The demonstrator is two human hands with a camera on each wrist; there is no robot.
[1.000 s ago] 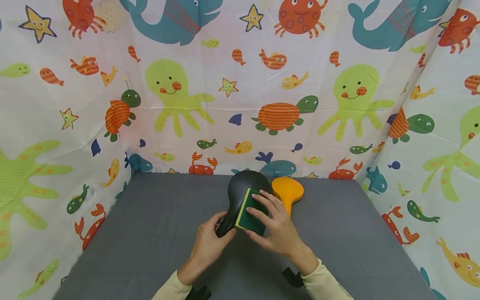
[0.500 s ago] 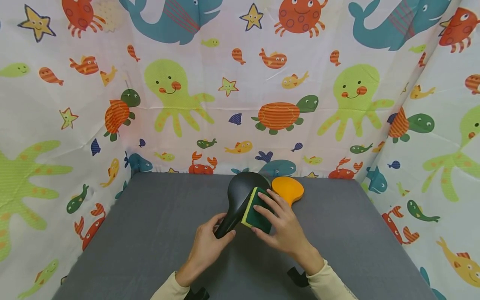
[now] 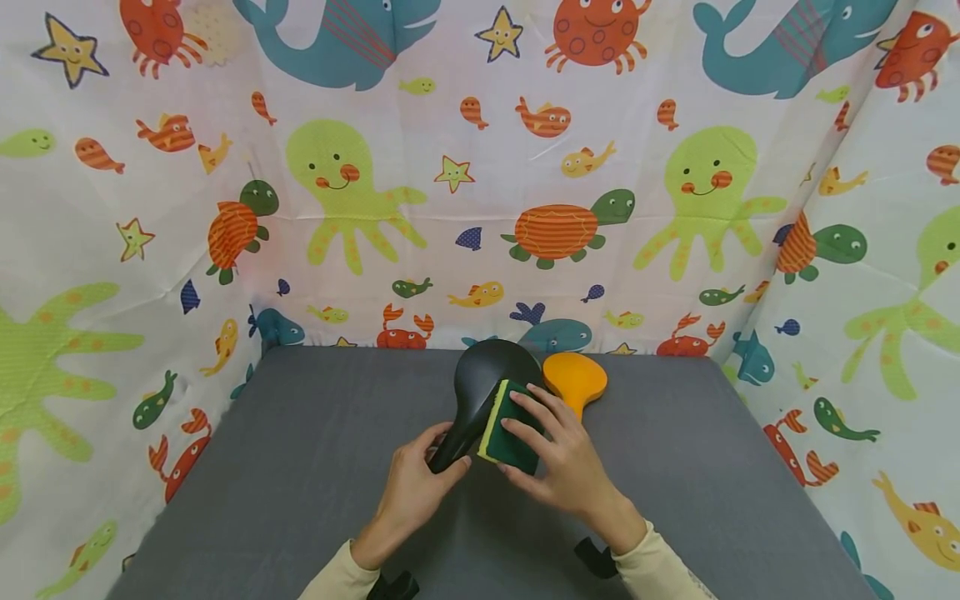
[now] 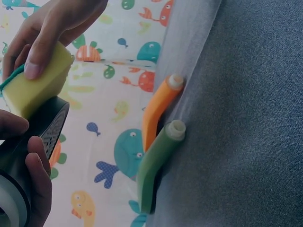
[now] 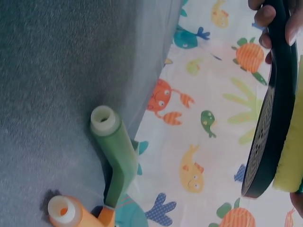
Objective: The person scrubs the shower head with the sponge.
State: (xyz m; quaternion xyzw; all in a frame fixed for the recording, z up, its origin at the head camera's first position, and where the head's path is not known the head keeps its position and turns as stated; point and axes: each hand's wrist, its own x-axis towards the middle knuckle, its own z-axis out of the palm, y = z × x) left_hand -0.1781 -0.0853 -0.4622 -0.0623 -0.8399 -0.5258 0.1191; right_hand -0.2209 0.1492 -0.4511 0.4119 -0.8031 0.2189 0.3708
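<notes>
My left hand (image 3: 412, 487) grips a black shower head (image 3: 487, 375) by its handle, with the round head pointing away from me. My right hand (image 3: 566, 462) holds a sponge (image 3: 512, 433) with a dark green scouring side facing the palm. The sponge's yellow side (image 4: 42, 87) lies against the back of the shower head. Its perforated spray face (image 5: 265, 135) is on the opposite side, seen in the right wrist view. Both tools are held above the grey table.
An orange shower head (image 3: 576, 383) lies on the grey table (image 3: 337, 433) behind the right hand. Beside it lies a green shower head (image 5: 116, 151), mostly hidden in the head view. A curtain printed with sea animals (image 3: 450, 250) surrounds the table's back and sides.
The right hand has slid the sponge a little right along the shower head, then slightly back down and left. My left hand keeps its grip nearly in place.
</notes>
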